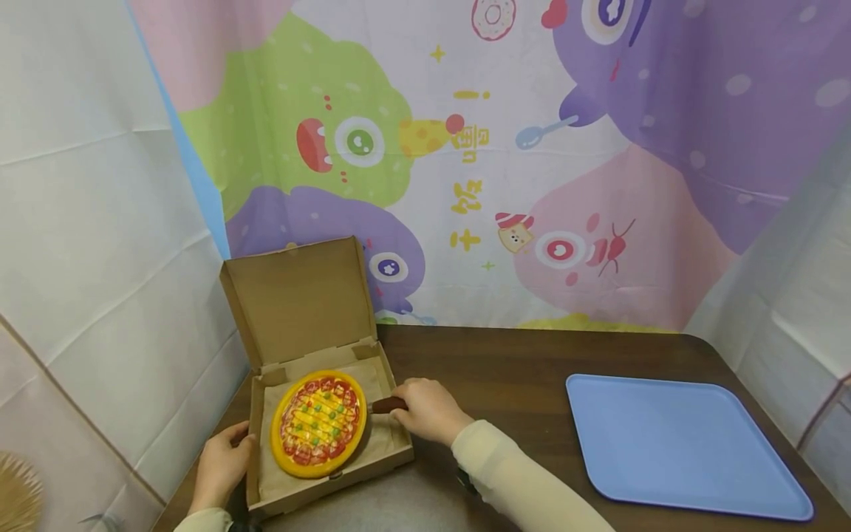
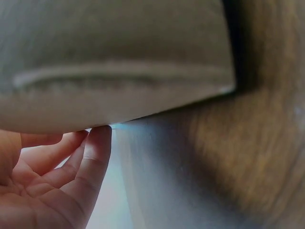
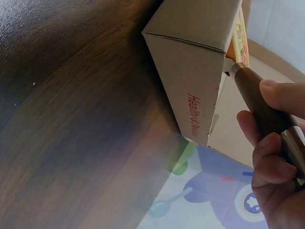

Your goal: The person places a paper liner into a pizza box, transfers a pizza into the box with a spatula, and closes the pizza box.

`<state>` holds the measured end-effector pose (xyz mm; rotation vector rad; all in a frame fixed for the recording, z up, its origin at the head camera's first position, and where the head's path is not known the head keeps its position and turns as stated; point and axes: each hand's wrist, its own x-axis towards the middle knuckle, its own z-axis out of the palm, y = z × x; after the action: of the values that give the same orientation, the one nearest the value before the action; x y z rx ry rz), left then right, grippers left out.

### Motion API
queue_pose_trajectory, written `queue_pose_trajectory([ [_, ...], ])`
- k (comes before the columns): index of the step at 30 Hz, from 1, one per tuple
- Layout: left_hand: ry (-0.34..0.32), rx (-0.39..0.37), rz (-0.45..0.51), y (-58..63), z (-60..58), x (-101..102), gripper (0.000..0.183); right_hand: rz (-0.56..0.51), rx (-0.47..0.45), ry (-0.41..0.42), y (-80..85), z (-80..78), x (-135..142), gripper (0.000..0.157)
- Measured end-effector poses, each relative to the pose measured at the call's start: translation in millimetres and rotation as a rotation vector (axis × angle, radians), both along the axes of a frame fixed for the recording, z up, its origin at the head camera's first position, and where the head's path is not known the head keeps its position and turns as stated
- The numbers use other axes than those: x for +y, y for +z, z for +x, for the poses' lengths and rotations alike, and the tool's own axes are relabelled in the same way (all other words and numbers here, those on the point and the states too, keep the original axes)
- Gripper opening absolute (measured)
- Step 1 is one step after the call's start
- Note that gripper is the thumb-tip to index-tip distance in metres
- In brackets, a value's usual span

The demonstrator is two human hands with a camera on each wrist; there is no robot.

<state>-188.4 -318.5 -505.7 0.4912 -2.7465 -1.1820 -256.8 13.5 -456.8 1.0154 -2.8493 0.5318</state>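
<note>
A toy pizza (image 1: 319, 423) with a yellow rim and red, yellow and green topping lies in an open cardboard pizza box (image 1: 372, 465). My right hand (image 1: 428, 410) grips the dark wooden handle of a pizza server (image 1: 387, 405). In the right wrist view, fingers and thumb wrap the handle (image 3: 259, 100), which has metal fittings; the pizza hides its blade. My left hand (image 1: 222, 465) rests its fingertips against the box's left side. From the left wrist view, the fairly straight fingers (image 2: 97, 148) touch the outer wall of the box (image 2: 119, 102).
A light blue tray (image 1: 685, 443) lies on the right of the dark wooden table (image 1: 492, 384). The raised box lid (image 1: 302, 299) leans back near a cartoon-printed cloth (image 1: 459, 288). White cloth walls (image 1: 100, 222) flank the table. Part of a woven straw-coloured thing (image 1: 16, 488) shows at far left.
</note>
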Motion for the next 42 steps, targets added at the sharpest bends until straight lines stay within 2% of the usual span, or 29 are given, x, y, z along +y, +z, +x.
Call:
queue_pose_trajectory([
  [8, -0.004, -0.002, -0.007, 0.0, -0.6, -0.1, 0.046, 0.022, 0.066, -0.001, -2.2, -0.6, -1.3, 0.017],
  [16, -0.011, -0.003, -0.016, 0.3, -1.0, -0.8, 0.045, 0.058, 0.152, 0.000, -2.7, 1.6, -3.7, 0.018],
  [28, -0.009, -0.014, -0.008, 1.4, -0.5, -0.8, 0.046, 0.034, 0.189, -0.034, -4.1, 1.8, -3.1, 0.019],
  [42, -0.002, -0.008, 0.001, 1.6, 1.3, 0.1, 0.045, 0.019, 0.186, -0.073, -6.2, -2.0, -2.2, 0.022],
])
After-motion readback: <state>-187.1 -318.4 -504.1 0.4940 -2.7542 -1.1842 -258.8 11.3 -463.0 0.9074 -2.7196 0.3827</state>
